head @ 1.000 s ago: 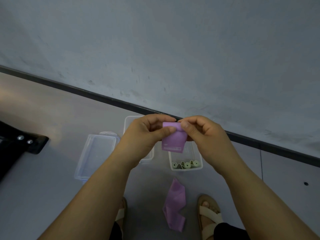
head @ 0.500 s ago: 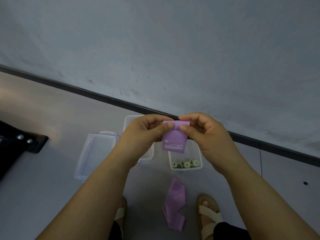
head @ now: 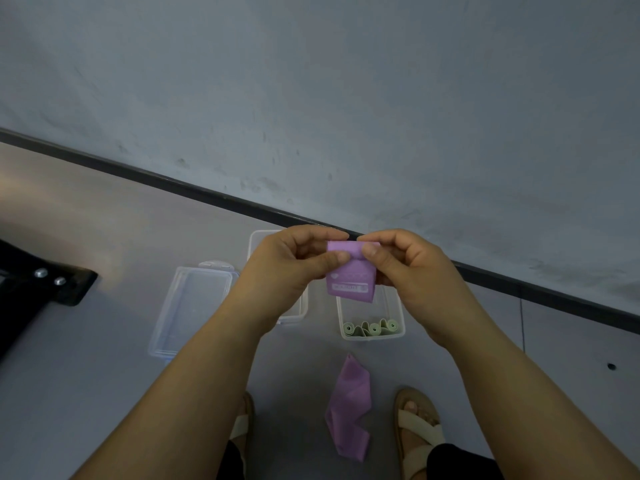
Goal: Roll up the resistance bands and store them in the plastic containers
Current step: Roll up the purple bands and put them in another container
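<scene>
A purple resistance band (head: 350,282) with a white printed label hangs in the air in front of me. My left hand (head: 294,268) and my right hand (head: 412,275) pinch its rolled top edge from either side. Its loose end hangs down over a clear plastic container (head: 398,327) on the floor, which holds rolled pale green bands (head: 367,328). A second clear container (head: 301,311) stands to the left, mostly hidden behind my left hand. Another purple band (head: 349,410) lies crumpled on the floor between my feet.
A clear lid (head: 190,310) lies flat on the grey floor at the left. A black object with two screws (head: 45,282) sticks in from the left edge. A dark skirting strip (head: 173,183) runs along the wall. My sandalled feet (head: 415,427) stand at the bottom.
The fingers have worked along the band's top edge. The hanging part has turned, so the white label now faces me. Both hands stay at about the same spot.
</scene>
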`<move>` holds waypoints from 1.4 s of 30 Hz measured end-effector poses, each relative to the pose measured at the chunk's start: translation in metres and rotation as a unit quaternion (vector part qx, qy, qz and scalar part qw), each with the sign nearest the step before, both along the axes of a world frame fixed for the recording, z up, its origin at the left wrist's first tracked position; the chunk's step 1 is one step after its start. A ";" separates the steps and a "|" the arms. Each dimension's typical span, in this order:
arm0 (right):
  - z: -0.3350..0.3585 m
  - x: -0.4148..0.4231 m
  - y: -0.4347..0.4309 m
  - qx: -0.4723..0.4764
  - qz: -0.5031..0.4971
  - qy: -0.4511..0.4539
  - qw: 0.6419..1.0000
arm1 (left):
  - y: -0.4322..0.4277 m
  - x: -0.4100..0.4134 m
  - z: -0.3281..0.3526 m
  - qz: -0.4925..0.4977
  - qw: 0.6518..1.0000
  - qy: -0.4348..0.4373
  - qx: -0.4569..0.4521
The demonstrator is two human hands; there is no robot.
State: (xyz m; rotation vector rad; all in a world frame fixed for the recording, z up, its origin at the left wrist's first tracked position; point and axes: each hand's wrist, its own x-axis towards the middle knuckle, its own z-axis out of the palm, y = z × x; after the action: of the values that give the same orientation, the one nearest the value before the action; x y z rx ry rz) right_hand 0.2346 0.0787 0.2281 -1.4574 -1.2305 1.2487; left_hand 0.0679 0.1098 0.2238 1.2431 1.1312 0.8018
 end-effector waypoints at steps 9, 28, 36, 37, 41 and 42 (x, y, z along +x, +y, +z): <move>-0.001 0.002 0.000 -0.004 0.006 0.027 1.000 | 0.000 0.001 0.000 -0.007 1.000 0.021 -0.019; -0.002 0.001 0.001 -0.005 -0.007 0.021 1.000 | -0.001 0.001 0.003 0.001 0.999 -0.034 -0.007; -0.003 0.002 0.001 0.021 -0.009 0.020 1.000 | 0.000 0.001 0.001 0.008 0.998 -0.042 -0.043; -0.003 0.002 0.001 0.022 -0.007 0.015 1.000 | 0.000 0.001 0.001 0.008 0.998 -0.036 -0.042; -0.002 0.001 0.001 0.020 -0.003 0.014 1.000 | 0.001 0.000 0.000 0.011 0.999 -0.017 -0.031; -0.002 0.001 0.000 0.015 -0.003 0.015 1.000 | 0.001 0.000 0.000 0.012 0.999 -0.012 -0.027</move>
State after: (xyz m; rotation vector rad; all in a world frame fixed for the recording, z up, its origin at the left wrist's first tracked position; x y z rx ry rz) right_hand 0.2352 0.0792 0.2265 -1.4137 -1.2196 1.2392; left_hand 0.0682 0.1103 0.2238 1.1737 1.1429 0.7977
